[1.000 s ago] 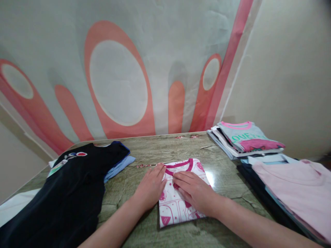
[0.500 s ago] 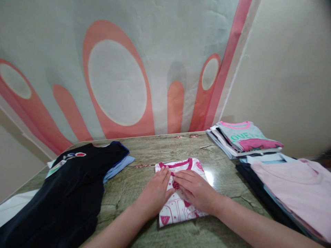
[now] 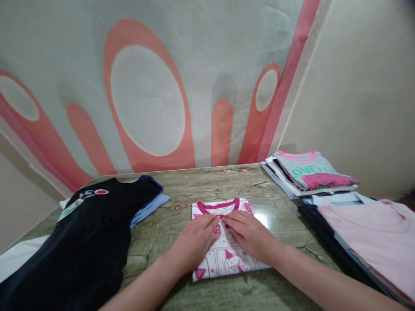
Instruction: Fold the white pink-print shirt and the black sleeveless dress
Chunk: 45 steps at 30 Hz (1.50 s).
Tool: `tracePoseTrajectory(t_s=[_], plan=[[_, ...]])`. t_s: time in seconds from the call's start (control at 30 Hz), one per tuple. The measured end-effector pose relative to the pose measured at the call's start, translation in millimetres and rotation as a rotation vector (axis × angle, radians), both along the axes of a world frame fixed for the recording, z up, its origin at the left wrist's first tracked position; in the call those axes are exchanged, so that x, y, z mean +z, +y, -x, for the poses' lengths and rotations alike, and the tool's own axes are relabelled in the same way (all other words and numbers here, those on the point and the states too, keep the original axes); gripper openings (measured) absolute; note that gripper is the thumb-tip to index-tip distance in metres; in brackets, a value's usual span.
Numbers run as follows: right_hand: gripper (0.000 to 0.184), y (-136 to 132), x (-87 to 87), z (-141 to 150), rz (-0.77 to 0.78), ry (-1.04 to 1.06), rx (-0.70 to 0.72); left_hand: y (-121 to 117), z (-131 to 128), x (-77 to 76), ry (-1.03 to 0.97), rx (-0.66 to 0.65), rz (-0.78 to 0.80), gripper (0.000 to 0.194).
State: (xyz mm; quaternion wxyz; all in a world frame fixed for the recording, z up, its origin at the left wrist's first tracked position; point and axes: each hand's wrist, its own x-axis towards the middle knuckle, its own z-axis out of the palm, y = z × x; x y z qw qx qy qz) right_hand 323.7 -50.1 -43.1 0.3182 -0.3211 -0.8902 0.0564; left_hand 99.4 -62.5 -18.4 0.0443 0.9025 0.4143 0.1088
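Wall point(image 3: 201, 26) w/ orange shapes stands beyond the hands; wood-look table point(image 3: 155, 246) runs under them. Since 1 sec ago L hand point(image 3: 196, 239) has come in from the shirt's far L corner to meet R hand point(image 3: 254, 235) below the collar point(image 3: 237, 204), baring that corner; I'd call it smoothing the front. Printed shirt point(image 3: 233, 263) lies folded under both. Fingers narrow, tips nearly touching; from my end can't tell if they pinch cloth. Black shirt point(image 3: 87, 246) L of grip; pink-topped pile point(image 3: 366, 224) & gray-topped pile point(image 3: 314, 170) R.
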Motion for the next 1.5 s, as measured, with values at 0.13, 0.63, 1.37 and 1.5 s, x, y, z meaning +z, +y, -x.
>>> tracePoseTrajectory(t_s=[0.13,0.63,1.37,1.5], plan=[[0.031,3.9,-5.0,-5.3,-0.012,-0.055,-0.093,1.6,-4.0,-1.7,0.033,0.029,-0.010,0.039],[0.031,12.8,-9.1,-17.5,-0.038,-0.117,-0.267,8.9,9.5,-9.4,0.013,0.071,-0.043,0.043],[0.036,7.8,-3.9,-12.1,-0.010,-0.252,-0.245,7.2,1.9,-4.5,0.039,0.067,-0.031,0.042],[0.036,5.4,-2.2,-10.0,-0.006,-0.235,-0.251,5.7,0.8,-5.3,0.026,0.084,-0.051,0.050]])
